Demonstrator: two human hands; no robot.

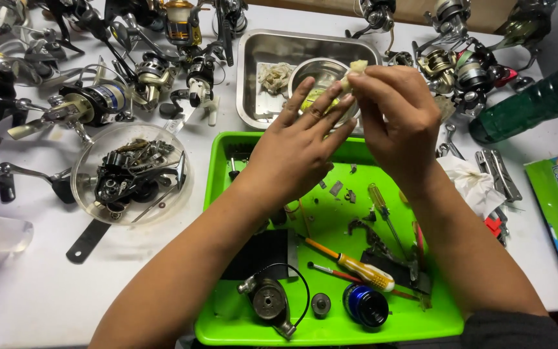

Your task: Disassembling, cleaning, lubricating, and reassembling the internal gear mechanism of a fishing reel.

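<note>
both hands up over the little steel bowl in the metal pan. right hand pinching a pale rag, left hand fingers spread, maybe steadying something small, hard to tell. green tray sits right below.

A small pale cloth wad is pinched above the round steel bowl.

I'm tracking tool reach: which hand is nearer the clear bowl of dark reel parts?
Left. The left hand is over the green tray's top edge, right of the clear bowl; the right hand is farther right, beyond the left.
</note>
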